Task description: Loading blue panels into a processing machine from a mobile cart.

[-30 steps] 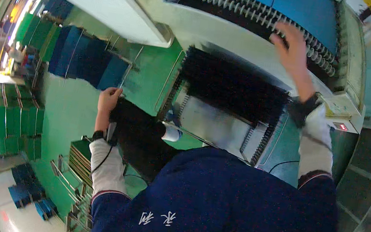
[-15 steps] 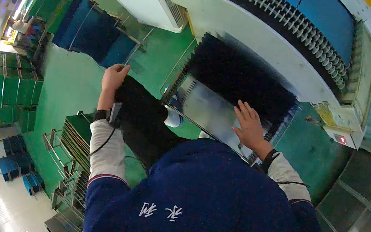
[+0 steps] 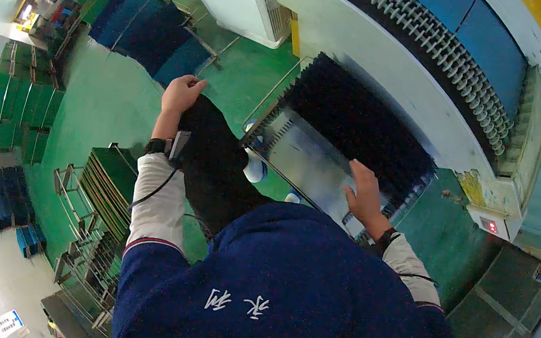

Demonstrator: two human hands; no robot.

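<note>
Rack (image 3: 268, 151) beside machine (image 3: 374, 47); dark boards (image 3: 364, 116) along far half, metal base (image 3: 307, 161) showing nearer. Right hand (image 3: 365, 195) over near-right edge, grip spread. Left hand (image 3: 183, 97) at knee (image 3: 205, 123), can't tell grip.

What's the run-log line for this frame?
LEFT: left hand by black-trousered knee | RIGHT: right hand over metal rack, contact unclear | RACK: dark close-packed row | BEYOND: pale machine, disc rollers

Factory workshop: green floor (image 3: 101, 100), large pale machine (image 3: 384, 74) with roller rows (image 3: 425, 32), stacked green panels (image 3: 26, 95).
</note>
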